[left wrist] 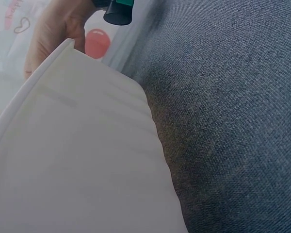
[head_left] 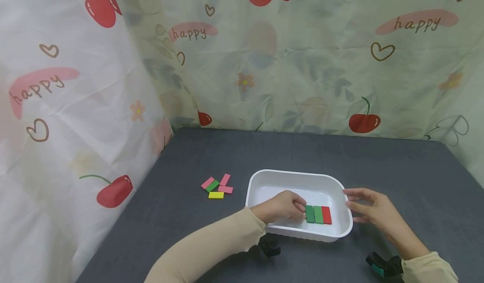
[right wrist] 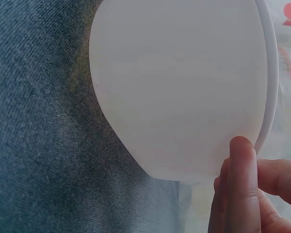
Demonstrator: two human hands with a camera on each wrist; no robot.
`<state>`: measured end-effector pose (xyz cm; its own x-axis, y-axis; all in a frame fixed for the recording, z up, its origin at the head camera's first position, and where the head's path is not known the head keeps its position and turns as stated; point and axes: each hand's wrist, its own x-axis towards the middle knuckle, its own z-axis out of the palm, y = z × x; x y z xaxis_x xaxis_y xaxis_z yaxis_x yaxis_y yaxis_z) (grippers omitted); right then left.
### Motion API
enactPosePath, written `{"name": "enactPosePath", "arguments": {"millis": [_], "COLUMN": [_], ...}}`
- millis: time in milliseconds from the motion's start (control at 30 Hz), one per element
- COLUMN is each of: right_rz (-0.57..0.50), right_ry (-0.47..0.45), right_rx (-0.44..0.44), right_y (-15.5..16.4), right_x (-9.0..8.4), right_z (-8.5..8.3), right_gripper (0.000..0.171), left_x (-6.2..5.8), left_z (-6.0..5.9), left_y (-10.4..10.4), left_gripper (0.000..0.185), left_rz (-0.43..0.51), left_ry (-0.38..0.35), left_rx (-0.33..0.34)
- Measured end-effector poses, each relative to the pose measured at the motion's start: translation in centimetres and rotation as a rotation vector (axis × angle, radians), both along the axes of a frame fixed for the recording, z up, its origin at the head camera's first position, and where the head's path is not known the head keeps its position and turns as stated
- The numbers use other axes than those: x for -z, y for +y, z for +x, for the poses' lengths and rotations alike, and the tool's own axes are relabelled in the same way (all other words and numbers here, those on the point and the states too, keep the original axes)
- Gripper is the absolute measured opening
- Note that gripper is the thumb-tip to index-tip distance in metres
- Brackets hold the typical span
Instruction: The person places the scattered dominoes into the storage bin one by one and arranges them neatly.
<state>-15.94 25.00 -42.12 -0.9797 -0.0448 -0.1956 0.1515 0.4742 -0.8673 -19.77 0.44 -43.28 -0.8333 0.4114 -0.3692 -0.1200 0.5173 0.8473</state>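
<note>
Tray: white plastic tray (head_left: 264,180) standing on the dark grey table (head_left: 397,165), toward its near edge.
Blocks in tray: three flat blocks side by side and touching on the tray floor, two green blocks (head_left: 314,214) and one red block (head_left: 326,215), the red one rightmost.
Left hand: left hand (head_left: 281,207) reaches inside the tray, fingers curled, fingertips at the left edge of the leftmost green block; whether it pinches the block cannot be told.
Right hand: right hand (head_left: 372,209) is outside the tray at its right end, fingers fairly straight, fingertips on the rim and outer wall; the right wrist view shows a finger (right wrist: 242,184) against the wall.
Loose blocks: a small cluster of blocks (head_left: 217,187), pink, green and yellow, lies on the table left of the tray, apart from it.
Backdrop: cherry-print curtain (head_left: 302,56) behind and to the left of the table.
</note>
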Motion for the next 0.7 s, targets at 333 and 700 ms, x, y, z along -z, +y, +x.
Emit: {"name": "enactPosePath", "arguments": {"millis": [333,700], "right_rz": [0.000,0.011], "right_ry": [0.007,0.006], "right_rx": [-0.002,0.007], "right_y": [-0.02,-0.05], "right_x": [0.03,0.09], "right_z": [0.00,-0.02], "right_gripper": [0.060,0.061], "left_x": [0.11,0.13], "left_z": [-0.06,-0.10], "left_y": [0.10,-0.01], "left_gripper": [0.037,0.038], "left_rz": [-0.002,-0.007], "left_ry": [0.000,0.015], "left_rx": [0.005,0.010]}}
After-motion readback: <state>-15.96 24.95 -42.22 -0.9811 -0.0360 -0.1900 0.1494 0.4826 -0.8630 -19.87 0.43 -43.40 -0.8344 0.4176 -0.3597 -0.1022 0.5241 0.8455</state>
